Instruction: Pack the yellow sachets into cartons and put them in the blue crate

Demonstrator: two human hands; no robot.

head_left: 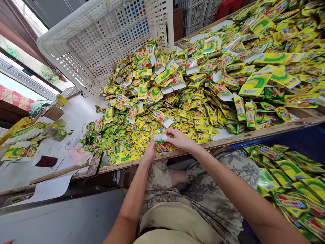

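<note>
Fingers (pixel 169 135) of right hand (pixel 180 139) pinched on white carton flap (pixel 159 137); left hand (pixel 150 151) just beside, fingers curled closed on a sachet (pixel 162 147) under the flap; both at near edge of desk (pixel 254 135); beyond, heap of yellow-green sachets (pixel 142 135) and folded cartons (pixel 175 79) across desk; white plastic crate (pixel 101 37) tipped on its side behind heap; more packets (pixel 291 183) in blue bin (pixel 304 139) at right.

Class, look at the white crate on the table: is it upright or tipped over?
Tipped over: the crate rests tilted on its side, its open mouth facing the pile of packets.
</note>
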